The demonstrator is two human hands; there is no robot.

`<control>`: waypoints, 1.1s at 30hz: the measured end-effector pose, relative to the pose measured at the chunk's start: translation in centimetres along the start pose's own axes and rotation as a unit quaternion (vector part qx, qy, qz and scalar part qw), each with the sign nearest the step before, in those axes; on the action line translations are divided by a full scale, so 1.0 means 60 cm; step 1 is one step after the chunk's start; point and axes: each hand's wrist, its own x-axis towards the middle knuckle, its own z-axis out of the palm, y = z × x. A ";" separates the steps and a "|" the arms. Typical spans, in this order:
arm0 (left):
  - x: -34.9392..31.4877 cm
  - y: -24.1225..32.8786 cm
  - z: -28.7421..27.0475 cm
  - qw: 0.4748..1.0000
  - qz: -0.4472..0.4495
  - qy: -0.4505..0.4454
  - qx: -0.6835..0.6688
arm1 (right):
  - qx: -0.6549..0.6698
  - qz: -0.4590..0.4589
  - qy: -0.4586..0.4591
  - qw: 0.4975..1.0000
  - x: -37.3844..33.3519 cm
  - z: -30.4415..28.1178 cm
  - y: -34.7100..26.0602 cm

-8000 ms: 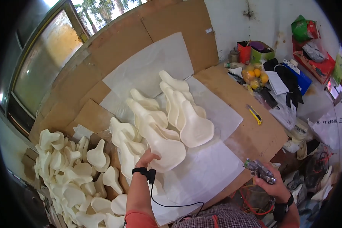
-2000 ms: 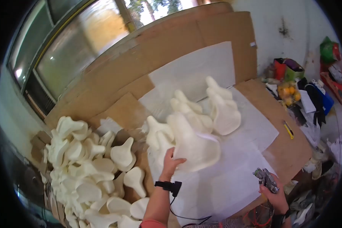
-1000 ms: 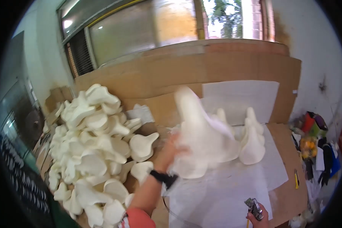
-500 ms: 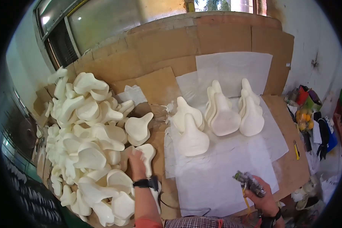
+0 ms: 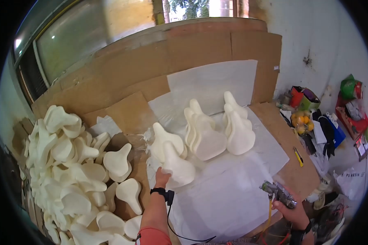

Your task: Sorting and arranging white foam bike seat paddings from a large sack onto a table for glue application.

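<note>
My left hand [image 5: 162, 178] is at the left edge of the front cream foam bicycle saddle [image 5: 178, 168], its fingers closed on the rim and partly hidden. This saddle lies nose away from me on white paper [image 5: 216, 208], overlapping another saddle [image 5: 166, 138] behind it. To the right stand two more overlapping groups of saddles, a middle one [image 5: 208, 141] and a right one [image 5: 241, 134]. In my right hand [image 5: 292, 214] is a metal spray gun [image 5: 279, 193] with a yellow hose, pointing up and left over the paper. Pale haze shows ahead of its nozzle.
A heap of loose foam saddles [image 5: 69, 175] fills the left side. Cardboard [image 5: 184, 49] lines the back. At the right lie a yellow utility knife [image 5: 298, 157], a bag of orange fruit [image 5: 301, 122] and other bags. A black cable [image 5: 171, 228] trails from my left wrist.
My left hand has moved from the heap to the front saddle's edge. The view has turned right. The spray gun stays in my right hand, and haze now shows by its nozzle.
</note>
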 end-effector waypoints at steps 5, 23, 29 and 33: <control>0.015 -0.051 -0.040 0.996 -0.042 -0.043 -0.063 | 0.132 -0.058 0.018 0.989 0.031 -0.001 -0.031; 0.007 0.260 0.279 0.994 0.104 0.012 -0.012 | 0.143 0.042 0.074 0.986 0.019 -0.036 0.108; 0.012 0.199 0.241 0.991 0.089 -0.038 0.091 | 0.137 0.044 0.011 0.990 0.036 -0.039 0.084; -0.040 0.195 0.217 0.969 0.048 -0.184 -0.157 | 0.095 0.064 -0.001 0.993 0.053 -0.043 0.083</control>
